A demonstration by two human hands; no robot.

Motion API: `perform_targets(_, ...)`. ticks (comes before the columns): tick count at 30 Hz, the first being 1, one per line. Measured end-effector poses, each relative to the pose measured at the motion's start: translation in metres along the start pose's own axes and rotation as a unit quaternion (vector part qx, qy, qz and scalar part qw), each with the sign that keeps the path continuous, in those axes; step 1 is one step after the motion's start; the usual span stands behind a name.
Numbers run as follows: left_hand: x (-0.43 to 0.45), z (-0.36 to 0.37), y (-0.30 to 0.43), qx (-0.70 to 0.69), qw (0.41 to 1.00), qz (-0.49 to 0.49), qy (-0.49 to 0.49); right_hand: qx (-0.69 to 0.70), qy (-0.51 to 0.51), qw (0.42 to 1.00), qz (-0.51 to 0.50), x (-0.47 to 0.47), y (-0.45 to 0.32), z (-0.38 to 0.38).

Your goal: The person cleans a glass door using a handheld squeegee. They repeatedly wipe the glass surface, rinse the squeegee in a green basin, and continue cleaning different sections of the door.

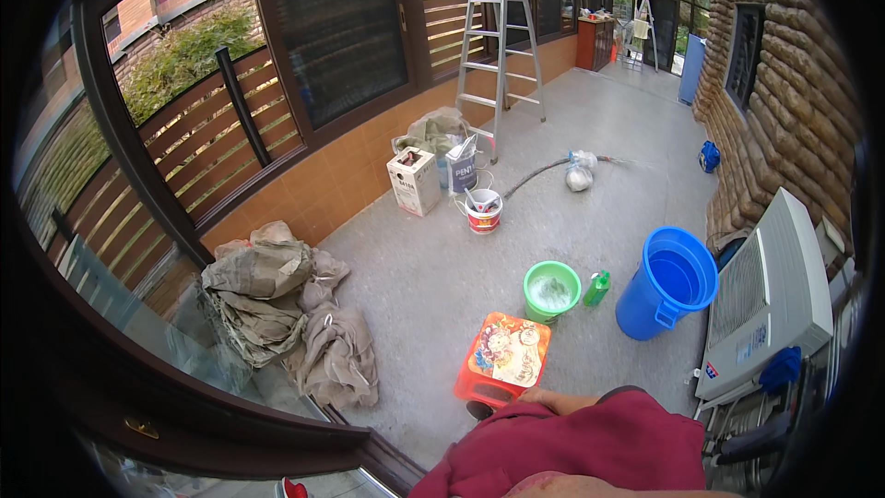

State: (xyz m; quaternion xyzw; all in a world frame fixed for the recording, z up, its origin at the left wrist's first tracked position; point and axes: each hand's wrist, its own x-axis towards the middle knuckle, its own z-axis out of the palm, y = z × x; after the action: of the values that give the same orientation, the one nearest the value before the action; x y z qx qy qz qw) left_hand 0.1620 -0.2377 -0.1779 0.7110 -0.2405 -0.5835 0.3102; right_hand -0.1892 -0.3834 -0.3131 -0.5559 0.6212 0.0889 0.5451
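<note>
My right hand [531,395] is at the near edge of a low red plastic stool [508,353] with a flower-printed top and a dark wheel. It appears to grip the edge, though most of the fingers are hidden. My left hand is out of view. Beyond the stool stands a green bucket [530,308] with foamy liquid in it. A green bottle [597,288], perhaps detergent, is upright just right of that bucket. Farther right is a large blue plastic bin [632,304] with side handles. My maroon clothing fills the bottom of the view.
Crumpled cloth sheets [266,290] lie by the glass door at left. A cardboard box [415,190], a small tool bucket [482,221] and a wrapped bundle [579,178] are farther off. People stand on stepladders [499,48]. An air-conditioner unit [774,290] leans at right.
</note>
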Motion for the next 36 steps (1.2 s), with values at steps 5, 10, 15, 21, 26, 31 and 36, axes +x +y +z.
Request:
perform_targets(5,-0.006,-0.002,-0.007,-0.005,1.0,-0.007,0.003,0.01,0.001,1.0,-0.004,0.004,-0.002,0.008)
perform_targets(10,-0.011,0.0,-0.01,-0.014,1.0,-0.013,0.003,0.035,-0.023,0.999,0.006,0.009,-0.004,0.008)
perform_targets(15,-0.013,-0.004,-0.014,-0.023,0.999,-0.022,0.009,0.0,-0.03,0.999,-0.019,0.008,-0.017,0.008)
perform_targets(21,-0.014,-0.006,-0.018,-0.033,0.999,-0.03,0.009,0.003,-0.028,0.999,-0.02,0.016,-0.011,0.008)
perform_targets(26,-0.015,-0.004,-0.021,-0.044,0.998,-0.039,0.008,-0.021,-0.011,0.999,-0.031,0.025,-0.003,0.008)
perform_targets(31,-0.023,-0.008,-0.028,-0.055,0.997,-0.05,0.018,-0.019,-0.034,0.999,-0.022,0.025,-0.021,0.017)
perform_targets(36,-0.026,-0.007,-0.031,-0.063,0.997,-0.05,0.018,-0.044,-0.057,0.995,-0.071,0.028,-0.03,0.018)
